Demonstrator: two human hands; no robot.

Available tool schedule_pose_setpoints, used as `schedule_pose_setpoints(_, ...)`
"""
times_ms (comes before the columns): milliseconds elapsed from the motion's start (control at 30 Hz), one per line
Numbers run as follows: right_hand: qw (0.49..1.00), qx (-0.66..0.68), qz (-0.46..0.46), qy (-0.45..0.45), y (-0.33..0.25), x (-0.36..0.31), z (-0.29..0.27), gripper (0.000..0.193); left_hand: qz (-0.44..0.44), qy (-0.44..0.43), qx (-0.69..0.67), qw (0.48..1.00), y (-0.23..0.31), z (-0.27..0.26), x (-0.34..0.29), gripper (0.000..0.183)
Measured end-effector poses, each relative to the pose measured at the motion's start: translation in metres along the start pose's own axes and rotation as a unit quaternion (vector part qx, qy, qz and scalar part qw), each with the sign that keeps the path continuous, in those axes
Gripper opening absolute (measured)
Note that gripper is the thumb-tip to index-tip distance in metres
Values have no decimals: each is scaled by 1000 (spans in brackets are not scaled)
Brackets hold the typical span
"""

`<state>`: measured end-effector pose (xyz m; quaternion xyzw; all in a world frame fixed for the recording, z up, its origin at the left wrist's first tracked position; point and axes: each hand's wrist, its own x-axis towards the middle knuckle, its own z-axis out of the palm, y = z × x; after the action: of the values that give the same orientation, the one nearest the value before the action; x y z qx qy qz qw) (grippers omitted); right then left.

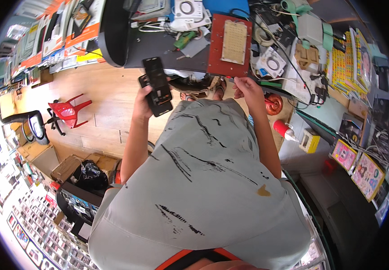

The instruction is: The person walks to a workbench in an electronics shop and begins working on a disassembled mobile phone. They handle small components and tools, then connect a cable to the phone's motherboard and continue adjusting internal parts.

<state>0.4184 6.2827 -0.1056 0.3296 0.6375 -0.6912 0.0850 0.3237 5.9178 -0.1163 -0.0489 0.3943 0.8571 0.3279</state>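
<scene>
Gripping a dark phone (157, 78) in my left hand (142, 100), I curl my right hand (248, 90), grasp unclear, red board (228, 69) beyond.

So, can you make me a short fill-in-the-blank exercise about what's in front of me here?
1. The left hand holds the dark phone; closer to the red board is the ____.
2. The red stool stands on the ____.
3. The box-like thing beside the red bottle is mostly ____.

Missing words: right hand; floor; yellow.
</scene>
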Motion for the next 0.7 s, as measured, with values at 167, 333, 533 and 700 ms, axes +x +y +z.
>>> schedule_pose_setpoints(167, 988, 35, -67, -133, -45, -11, 49, 31, -6, -79, 38, 996, 11, 50, 33, 82)
schedule_pose_setpoints(333, 978, 78, -79, -179, -86, -18, 76, 28, -50, -142, -21, 988, 8, 79, 46, 91)
schedule_pose_setpoints(533, 980, 108, -32, -164, -75, -22, 69, 20, -87, -141, -14, 986, -8, 80, 44, 86)
schedule_pose_setpoints(700, 972, 166, -9, -165, -70, -22, 66, 17, -96, -131, 2, 987, -20, 84, 40, 84)
